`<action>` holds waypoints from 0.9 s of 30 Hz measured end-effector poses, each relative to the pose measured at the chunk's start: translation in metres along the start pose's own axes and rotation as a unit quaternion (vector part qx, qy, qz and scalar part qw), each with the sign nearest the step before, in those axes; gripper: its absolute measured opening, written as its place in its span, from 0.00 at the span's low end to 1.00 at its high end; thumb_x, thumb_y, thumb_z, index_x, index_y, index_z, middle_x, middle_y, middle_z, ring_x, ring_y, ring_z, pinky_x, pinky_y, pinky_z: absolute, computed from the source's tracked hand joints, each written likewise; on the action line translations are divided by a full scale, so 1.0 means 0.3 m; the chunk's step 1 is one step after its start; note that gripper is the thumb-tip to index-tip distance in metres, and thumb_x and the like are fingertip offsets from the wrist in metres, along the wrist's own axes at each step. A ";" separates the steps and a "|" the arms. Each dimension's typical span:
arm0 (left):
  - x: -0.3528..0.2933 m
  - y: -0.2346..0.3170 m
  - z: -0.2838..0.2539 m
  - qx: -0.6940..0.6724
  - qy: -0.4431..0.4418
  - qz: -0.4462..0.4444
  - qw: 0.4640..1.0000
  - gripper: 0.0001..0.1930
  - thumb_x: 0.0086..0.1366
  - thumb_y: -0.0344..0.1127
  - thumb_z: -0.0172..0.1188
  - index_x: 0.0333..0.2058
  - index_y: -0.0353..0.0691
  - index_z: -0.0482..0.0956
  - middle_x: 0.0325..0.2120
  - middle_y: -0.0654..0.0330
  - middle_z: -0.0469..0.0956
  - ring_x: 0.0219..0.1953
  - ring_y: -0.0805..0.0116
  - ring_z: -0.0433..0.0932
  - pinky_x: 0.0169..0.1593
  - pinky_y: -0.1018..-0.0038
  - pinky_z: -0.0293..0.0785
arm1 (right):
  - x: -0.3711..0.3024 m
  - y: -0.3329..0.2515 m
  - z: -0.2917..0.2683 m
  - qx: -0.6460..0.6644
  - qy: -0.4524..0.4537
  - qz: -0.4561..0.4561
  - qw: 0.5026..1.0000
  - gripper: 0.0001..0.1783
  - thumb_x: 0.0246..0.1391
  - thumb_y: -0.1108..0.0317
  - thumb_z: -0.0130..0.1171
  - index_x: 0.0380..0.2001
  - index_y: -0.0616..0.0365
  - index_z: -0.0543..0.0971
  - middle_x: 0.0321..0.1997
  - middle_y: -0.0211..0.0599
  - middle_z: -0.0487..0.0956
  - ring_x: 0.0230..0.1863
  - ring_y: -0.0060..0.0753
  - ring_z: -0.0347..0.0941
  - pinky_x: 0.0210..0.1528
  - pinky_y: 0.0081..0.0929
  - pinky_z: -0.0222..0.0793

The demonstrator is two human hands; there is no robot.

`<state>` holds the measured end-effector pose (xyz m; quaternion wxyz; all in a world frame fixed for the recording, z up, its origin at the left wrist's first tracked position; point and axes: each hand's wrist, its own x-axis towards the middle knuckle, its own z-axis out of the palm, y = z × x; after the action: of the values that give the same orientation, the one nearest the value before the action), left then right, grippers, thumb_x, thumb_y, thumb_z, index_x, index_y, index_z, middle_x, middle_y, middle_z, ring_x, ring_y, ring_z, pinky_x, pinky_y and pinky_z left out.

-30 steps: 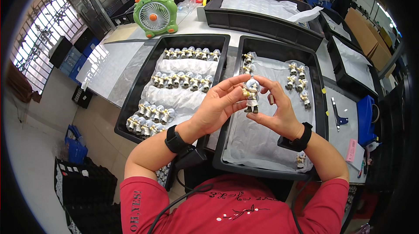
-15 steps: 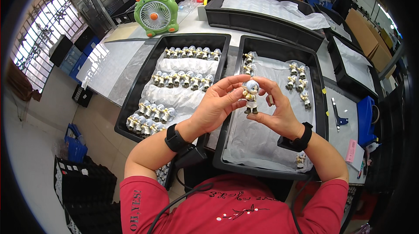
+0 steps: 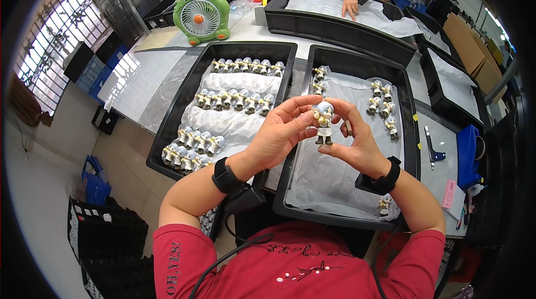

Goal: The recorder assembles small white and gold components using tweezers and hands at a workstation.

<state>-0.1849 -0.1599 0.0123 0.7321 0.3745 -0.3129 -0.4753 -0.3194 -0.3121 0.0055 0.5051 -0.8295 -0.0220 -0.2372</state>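
A small figurine (image 3: 324, 123) with pale hair, white clothing and dark boots stands upright between my hands, above the right black tray (image 3: 413, 148). My left hand (image 3: 285, 131) grips its upper side between thumb and fingers. On the other side, my right hand (image 3: 354, 140) has its thumb under the boots and its fingers by the head; a small pale piece (image 3: 349, 128) shows at those fingers, its kind unclear. Several like figurines (image 3: 382, 98) lie on white lining in this tray. The left black tray (image 3: 167, 131) holds rows of them (image 3: 237, 100).
A green fan (image 3: 201, 15) stands behind the left tray. Farther back, a co-worker's hand (image 3: 350, 4) reaches into another lined black tray (image 3: 335, 28). A scraper-like tool (image 3: 432, 148), a blue bin (image 3: 469, 154) and a pink-and-white packet (image 3: 452, 198) lie at the right.
The figurine has turned slightly in my fingers, while both hands stay almost in place. Behind, the co-worker's hand has moved down onto the white lining.
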 end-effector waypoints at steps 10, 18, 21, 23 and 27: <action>0.005 0.000 -0.004 0.001 0.008 -0.006 1.000 0.19 0.67 0.36 0.52 0.55 0.39 0.67 0.40 0.64 0.74 0.41 0.78 0.73 0.48 0.76 0.72 | 0.010 0.008 -0.010 0.112 -0.044 0.065 0.991 0.43 0.39 0.58 0.73 0.58 0.49 0.63 0.50 0.24 0.69 0.43 0.18 0.60 0.34 0.16 0.56; 0.001 0.005 0.008 -0.001 0.012 -0.004 1.000 0.19 0.68 0.36 0.52 0.55 0.39 0.66 0.40 0.64 0.73 0.41 0.78 0.73 0.48 0.76 0.72 | 0.015 0.004 -0.012 0.237 -0.066 0.111 0.963 0.41 0.43 0.63 0.69 0.60 0.51 0.61 0.52 0.25 0.66 0.46 0.18 0.58 0.43 0.14 0.62; 0.001 0.002 0.005 -0.011 0.003 -0.004 1.000 0.19 0.68 0.37 0.52 0.56 0.39 0.65 0.40 0.64 0.73 0.41 0.78 0.73 0.48 0.75 0.72 | 0.019 0.015 -0.015 0.274 -0.073 0.122 0.951 0.41 0.44 0.65 0.69 0.60 0.51 0.61 0.52 0.25 0.65 0.47 0.19 0.59 0.47 0.18 0.63; 0.003 0.001 0.007 -0.023 -0.007 -0.003 1.000 0.19 0.68 0.37 0.52 0.55 0.39 0.65 0.40 0.64 0.73 0.41 0.77 0.73 0.47 0.75 0.72 | 0.017 0.006 -0.020 0.274 -0.070 0.129 0.951 0.41 0.43 0.65 0.69 0.61 0.51 0.61 0.52 0.25 0.65 0.48 0.20 0.59 0.49 0.19 0.63; 0.000 0.001 0.006 -0.022 -0.004 -0.003 1.000 0.19 0.68 0.37 0.52 0.55 0.39 0.66 0.40 0.63 0.73 0.40 0.75 0.73 0.47 0.75 0.72 | 0.022 -0.018 -0.019 0.291 -0.067 0.143 0.943 0.41 0.43 0.65 0.69 0.61 0.51 0.61 0.51 0.25 0.65 0.51 0.22 0.58 0.52 0.21 0.62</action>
<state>-0.1863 -0.1604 0.0134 0.7375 0.3569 -0.3042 -0.4860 -0.3171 -0.3157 0.0148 0.7507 -0.6545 -0.0053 -0.0894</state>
